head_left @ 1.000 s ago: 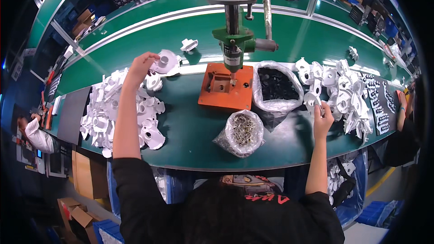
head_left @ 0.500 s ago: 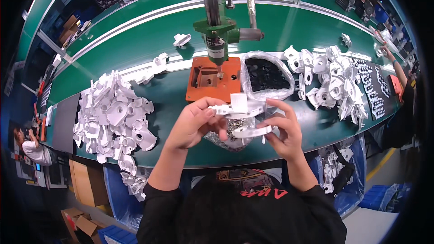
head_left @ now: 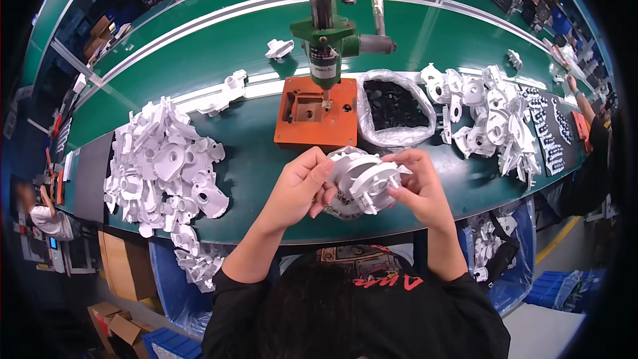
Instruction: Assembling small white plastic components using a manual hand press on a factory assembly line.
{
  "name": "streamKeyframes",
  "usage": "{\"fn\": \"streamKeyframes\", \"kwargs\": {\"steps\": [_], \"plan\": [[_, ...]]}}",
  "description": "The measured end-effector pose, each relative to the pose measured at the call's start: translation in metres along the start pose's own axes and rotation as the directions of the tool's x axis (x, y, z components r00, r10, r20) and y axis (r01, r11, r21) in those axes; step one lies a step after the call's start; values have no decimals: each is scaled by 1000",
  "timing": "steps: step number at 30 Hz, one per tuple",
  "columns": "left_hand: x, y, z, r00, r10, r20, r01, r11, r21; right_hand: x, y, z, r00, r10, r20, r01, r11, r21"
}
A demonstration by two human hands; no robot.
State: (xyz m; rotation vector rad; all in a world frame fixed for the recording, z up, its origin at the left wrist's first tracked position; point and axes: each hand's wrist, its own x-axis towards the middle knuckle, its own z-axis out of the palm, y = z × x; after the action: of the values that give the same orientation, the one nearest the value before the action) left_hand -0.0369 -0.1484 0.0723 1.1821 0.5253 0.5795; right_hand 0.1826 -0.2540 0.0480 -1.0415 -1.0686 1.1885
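Close above the table's near edge, my left hand [head_left: 299, 189] pinches the left side of a white plastic housing part [head_left: 345, 162]. My right hand [head_left: 420, 187] grips a second white housing part [head_left: 379, 183], which lies against the first and overlaps it. Whether the two are joined I cannot tell. Under them, a clear bag of small metal pieces [head_left: 343, 209] is mostly hidden. Beyond my hands stands an orange fixture block [head_left: 316, 134] with a recess, beneath the green press [head_left: 325, 60].
A heap of white housing parts [head_left: 163, 166] lies at left, another pile [head_left: 495, 116] at right. A plastic bag of black pieces [head_left: 397, 108] sits beside the fixture. The green conveyor belt [head_left: 219, 40] carries a white part [head_left: 279, 48]. A co-worker's arm [head_left: 581, 100] reaches in at far right.
The two white parts, held apart one above the other before, now lie against each other and are turned and tilted. Parts on the conveyor have shifted to the right.
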Motion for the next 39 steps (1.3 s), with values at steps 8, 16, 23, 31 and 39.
{"fn": "streamKeyframes", "kwargs": {"steps": [8,16,23,31,39], "plan": [[0,-7,11,994,85,74,-97,981,167,0,14,-4,995,95,-20,-95,995,33],[3,-8,12,997,48,66,-63,963,261,-2,13,-3,975,220,20,-219,974,-56],[1,-5,17,996,6,92,-7,1000,0,-6,10,-11,984,175,42,-164,967,-196],[3,-18,13,987,146,64,-146,989,-5,6,2,11,985,170,27,-169,984,-55],[1,-22,-9,969,244,-40,-229,948,223,43,16,-19,959,128,253,-103,989,-109]]}}
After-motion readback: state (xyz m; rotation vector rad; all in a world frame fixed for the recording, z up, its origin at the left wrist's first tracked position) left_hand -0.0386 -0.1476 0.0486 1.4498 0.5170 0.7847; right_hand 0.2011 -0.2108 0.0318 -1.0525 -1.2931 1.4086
